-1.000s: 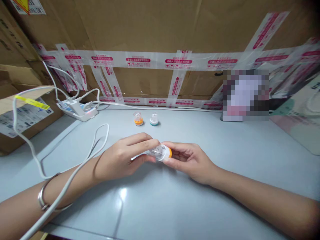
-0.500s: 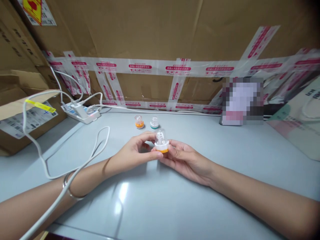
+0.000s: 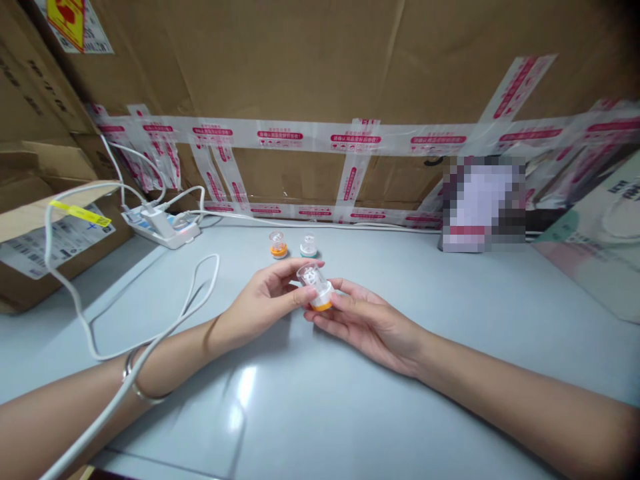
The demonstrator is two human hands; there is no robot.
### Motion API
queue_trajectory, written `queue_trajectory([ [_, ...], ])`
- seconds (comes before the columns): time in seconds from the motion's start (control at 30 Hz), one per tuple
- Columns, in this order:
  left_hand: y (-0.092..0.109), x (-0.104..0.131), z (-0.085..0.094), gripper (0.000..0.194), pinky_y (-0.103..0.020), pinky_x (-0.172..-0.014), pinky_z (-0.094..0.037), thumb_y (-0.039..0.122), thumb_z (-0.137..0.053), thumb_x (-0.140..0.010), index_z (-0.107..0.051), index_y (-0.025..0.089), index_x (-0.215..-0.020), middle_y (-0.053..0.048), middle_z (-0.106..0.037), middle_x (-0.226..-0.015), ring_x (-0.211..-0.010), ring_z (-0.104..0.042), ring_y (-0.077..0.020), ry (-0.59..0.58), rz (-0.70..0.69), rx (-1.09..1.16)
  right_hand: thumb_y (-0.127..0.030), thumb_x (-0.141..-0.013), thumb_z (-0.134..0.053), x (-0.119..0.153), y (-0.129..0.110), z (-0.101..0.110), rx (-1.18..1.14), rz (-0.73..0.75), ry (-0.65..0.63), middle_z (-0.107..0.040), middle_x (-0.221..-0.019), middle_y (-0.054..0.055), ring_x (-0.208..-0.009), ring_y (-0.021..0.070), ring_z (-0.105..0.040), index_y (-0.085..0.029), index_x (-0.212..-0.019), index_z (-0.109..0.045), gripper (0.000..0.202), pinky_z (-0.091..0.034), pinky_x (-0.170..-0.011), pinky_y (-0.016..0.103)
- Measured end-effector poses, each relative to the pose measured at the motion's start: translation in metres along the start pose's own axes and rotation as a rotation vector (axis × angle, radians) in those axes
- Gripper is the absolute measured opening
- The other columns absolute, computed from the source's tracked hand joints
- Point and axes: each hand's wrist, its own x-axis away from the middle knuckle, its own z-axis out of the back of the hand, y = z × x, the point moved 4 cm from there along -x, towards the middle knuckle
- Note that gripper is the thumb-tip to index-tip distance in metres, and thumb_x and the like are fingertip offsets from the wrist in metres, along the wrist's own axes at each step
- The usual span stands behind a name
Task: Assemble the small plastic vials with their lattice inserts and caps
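Between my two hands is a small clear-topped container [image 3: 323, 300] with a white collar and an orange base, its clear end tilted to the left. White ribbed parts show inside the clear end. My left hand [image 3: 263, 297] is closed round the clear part, thumb in front and fingers behind. My right hand [image 3: 375, 327] grips the collar and base from the right, its fingers curled beneath. Just beyond them on the table stand two similar small containers, one with an orange ring [image 3: 279, 251] and one with a teal ring [image 3: 309, 249].
A white cable [image 3: 180, 320] loops over the table and across my left forearm. At the back left sit a power strip [image 3: 175, 235] and an open cardboard box [image 3: 65, 247]. A large taped carton [image 3: 300, 60] forms the back. A blurred-out upright object [image 3: 480, 207] stands back right.
The held container has tipped to the left from nearly upright. My left thumb has moved up from the base to the clear part. The two other containers have stayed put.
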Motion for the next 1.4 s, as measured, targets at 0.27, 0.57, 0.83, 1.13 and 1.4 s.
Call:
queue_trajectory([
  [0.27, 0.035, 0.014, 0.002, 0.025, -0.031, -0.079, -0.043, 0.019, -0.061, -0.080, -0.054, 0.014, -0.104, -0.008, -0.061, -0.091, -0.083, -0.054, -0.0178, 0.014, -0.553, -0.784, -0.018, -0.085, -0.057, 0.002, -0.003, -0.006, 0.190, 0.125, -0.087, -0.066, -0.101, 0.005, -0.094, 0.0103, -0.060, -0.016, -0.110, -0.062, 0.026, -0.042, -0.094, 0.025],
  [0.57, 0.045, 0.021, -0.008, 0.029, -0.032, -0.063, -0.038, 0.036, -0.044, -0.089, -0.052, 0.008, -0.090, -0.009, -0.054, -0.071, -0.066, -0.045, -0.0200, -0.083, -0.737, -1.301, -0.022, -0.081, -0.062, 0.005, 0.002, -0.004, 0.399, 0.211, -0.031, -0.068, -0.099, 0.003, -0.091, 0.0121, -0.061, -0.022, -0.117, -0.058, 0.037, -0.043, -0.093, 0.031],
  [0.83, 0.038, 0.016, -0.008, 0.047, -0.029, -0.057, -0.030, 0.049, -0.030, -0.091, -0.051, 0.013, -0.072, -0.006, -0.052, -0.063, -0.058, -0.044, -0.0180, -0.065, -0.604, -1.460, -0.023, -0.076, -0.066, 0.008, 0.001, -0.004, 0.526, 0.271, 0.106, -0.067, -0.106, 0.004, -0.101, 0.0186, -0.060, -0.021, -0.108, -0.064, 0.032, -0.045, -0.095, 0.035],
  [1.13, 0.025, 0.012, -0.004, 0.058, -0.024, -0.050, -0.026, 0.055, -0.021, -0.090, -0.044, 0.016, -0.054, 0.001, -0.042, -0.045, -0.044, -0.039, -0.0118, 0.001, -0.099, -1.251, -0.023, -0.080, -0.060, 0.010, 0.005, -0.003, 0.727, 0.411, 0.132, -0.067, -0.105, 0.000, -0.097, 0.0186, -0.061, -0.029, -0.116, -0.060, 0.036, -0.049, -0.091, 0.035],
  [1.4, 0.023, 0.019, -0.002, 0.053, -0.024, -0.050, -0.026, 0.051, -0.021, -0.092, -0.047, 0.017, -0.061, 0.000, -0.048, -0.054, -0.049, -0.045, -0.0133, -0.101, 0.153, -1.167, -0.019, -0.077, -0.063, 0.014, 0.003, -0.006, 0.912, 0.530, 0.168, -0.066, -0.106, 0.002, -0.098, 0.0210, -0.060, -0.028, -0.113, -0.062, 0.038, -0.048, -0.092, 0.037],
])
